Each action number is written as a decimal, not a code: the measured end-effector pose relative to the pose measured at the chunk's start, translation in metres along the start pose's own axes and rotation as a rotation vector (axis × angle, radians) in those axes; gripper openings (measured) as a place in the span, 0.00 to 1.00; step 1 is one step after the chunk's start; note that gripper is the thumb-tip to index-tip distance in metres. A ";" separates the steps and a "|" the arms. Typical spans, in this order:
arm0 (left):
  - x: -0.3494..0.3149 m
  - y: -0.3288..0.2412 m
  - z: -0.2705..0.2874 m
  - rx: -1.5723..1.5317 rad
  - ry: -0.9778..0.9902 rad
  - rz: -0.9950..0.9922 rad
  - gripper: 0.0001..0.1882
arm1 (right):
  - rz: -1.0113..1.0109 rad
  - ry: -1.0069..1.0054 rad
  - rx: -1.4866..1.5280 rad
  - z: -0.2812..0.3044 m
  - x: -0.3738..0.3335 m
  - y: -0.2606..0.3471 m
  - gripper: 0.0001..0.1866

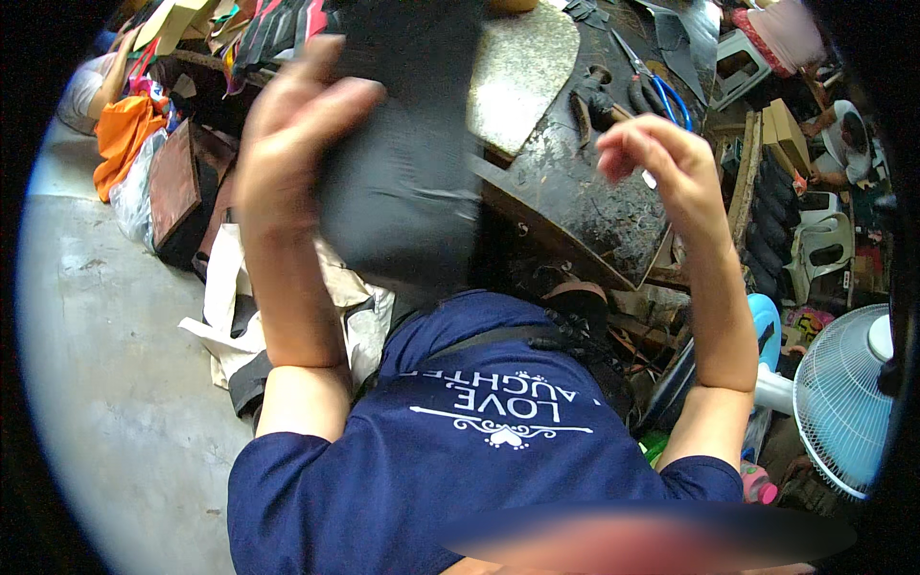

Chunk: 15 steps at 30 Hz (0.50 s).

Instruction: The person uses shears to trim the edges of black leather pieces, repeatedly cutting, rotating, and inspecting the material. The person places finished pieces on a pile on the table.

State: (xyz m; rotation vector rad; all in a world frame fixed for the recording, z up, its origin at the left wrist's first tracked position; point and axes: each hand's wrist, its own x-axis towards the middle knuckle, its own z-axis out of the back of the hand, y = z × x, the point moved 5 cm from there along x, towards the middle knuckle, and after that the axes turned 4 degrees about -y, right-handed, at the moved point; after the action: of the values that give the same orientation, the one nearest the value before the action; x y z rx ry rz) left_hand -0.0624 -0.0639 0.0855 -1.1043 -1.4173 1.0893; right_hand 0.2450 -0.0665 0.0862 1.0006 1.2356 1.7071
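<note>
A wide black sheet [412,163], like leather or vinyl, hangs over the near edge of the bench toward my lap, blurred in part. My left hand [297,125] is at its left edge, thumb and a finger showing apart; motion smears it, so its grip is unclear. My right hand [661,158] is raised above the bench to the right of the sheet. Its fingers are curled in, and a small white spot shows below them; what they hold, if anything, I cannot make out. Beyond that hand lie scissors [676,103] with blue handles and a hammer-like tool [596,101].
The dark, worn bench [585,211] bears a pale speckled slab [522,72]. A fan [843,398] stands at my right, near plastic stools [822,240]. Orange cloth [126,134] and a brown box-like piece [182,192] are at the left. Other people sit at the far left and right.
</note>
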 end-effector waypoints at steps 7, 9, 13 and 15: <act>0.006 0.085 -0.064 0.240 0.289 -0.169 0.31 | 0.049 -0.243 -1.359 0.053 0.016 -0.057 0.20; 0.008 0.097 -0.063 0.402 0.394 -0.109 0.25 | 0.051 -0.250 -1.388 0.056 0.012 -0.065 0.18; 0.020 0.094 -0.063 0.510 0.430 -0.120 0.20 | 0.146 -0.349 -1.464 0.055 0.013 -0.060 0.17; 0.023 0.093 -0.066 0.503 0.447 -0.105 0.21 | 0.191 -0.428 -1.365 0.055 0.018 -0.049 0.16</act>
State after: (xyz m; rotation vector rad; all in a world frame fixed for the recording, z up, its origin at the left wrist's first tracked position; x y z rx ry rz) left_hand 0.0093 -0.0199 0.0053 -0.8261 -0.7816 0.9745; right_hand 0.2960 -0.0205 0.0531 0.5248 -0.3892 1.7925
